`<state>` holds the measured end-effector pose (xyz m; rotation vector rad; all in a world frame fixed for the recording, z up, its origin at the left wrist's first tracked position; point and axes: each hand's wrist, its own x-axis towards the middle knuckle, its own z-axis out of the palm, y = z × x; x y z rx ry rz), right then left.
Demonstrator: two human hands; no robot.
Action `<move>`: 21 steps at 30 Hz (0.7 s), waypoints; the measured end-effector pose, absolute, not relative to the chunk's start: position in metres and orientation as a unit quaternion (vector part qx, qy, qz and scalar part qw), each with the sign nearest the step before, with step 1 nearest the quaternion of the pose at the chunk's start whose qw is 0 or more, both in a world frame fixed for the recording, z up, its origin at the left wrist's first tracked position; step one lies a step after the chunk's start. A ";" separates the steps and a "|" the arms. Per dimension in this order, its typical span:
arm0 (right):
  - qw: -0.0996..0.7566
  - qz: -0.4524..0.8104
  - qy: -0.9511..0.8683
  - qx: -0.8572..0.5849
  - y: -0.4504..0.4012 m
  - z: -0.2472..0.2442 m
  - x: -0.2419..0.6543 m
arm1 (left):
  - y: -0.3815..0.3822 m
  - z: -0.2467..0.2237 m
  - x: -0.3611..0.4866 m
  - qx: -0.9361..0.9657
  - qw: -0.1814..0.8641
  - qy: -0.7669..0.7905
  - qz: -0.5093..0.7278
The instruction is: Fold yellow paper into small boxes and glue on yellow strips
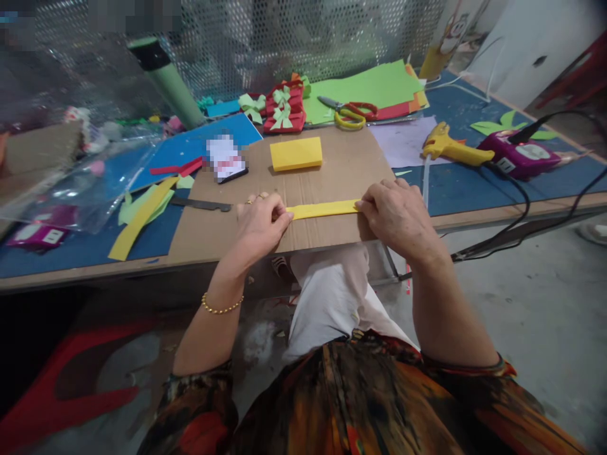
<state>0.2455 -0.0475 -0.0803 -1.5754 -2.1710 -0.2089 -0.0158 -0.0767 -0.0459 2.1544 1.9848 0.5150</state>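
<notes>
A narrow folded yellow strip lies level across the brown cardboard. My left hand pinches its left end between thumb and fingers. At the right end, my right hand has its thumb and fingers closed on the strip. Just beyond the strip sits a folded yellow paper piece. A dark flat blade rests left of my left hand, partly on the cardboard.
Red-and-orange scissors, red pieces with pale green bows and green sheets lie at the back. A yellow glue gun with a cable is on the right. A phone and green bottle stand left.
</notes>
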 end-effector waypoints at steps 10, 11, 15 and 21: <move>0.180 -0.052 -0.791 -0.582 -0.043 -0.073 0.246 | -0.072 -0.045 -0.015 0.722 0.068 0.674 0.139; 0.176 -0.045 -0.791 -0.584 -0.044 -0.071 0.246 | -0.072 -0.045 -0.016 0.727 0.067 0.670 0.139; 0.170 -0.020 -0.785 -0.595 -0.045 -0.066 0.246 | -0.072 -0.042 -0.016 0.735 0.069 0.662 0.130; 0.153 -0.009 -0.787 -0.597 -0.045 -0.061 0.246 | -0.075 -0.033 -0.009 0.717 0.081 0.686 0.097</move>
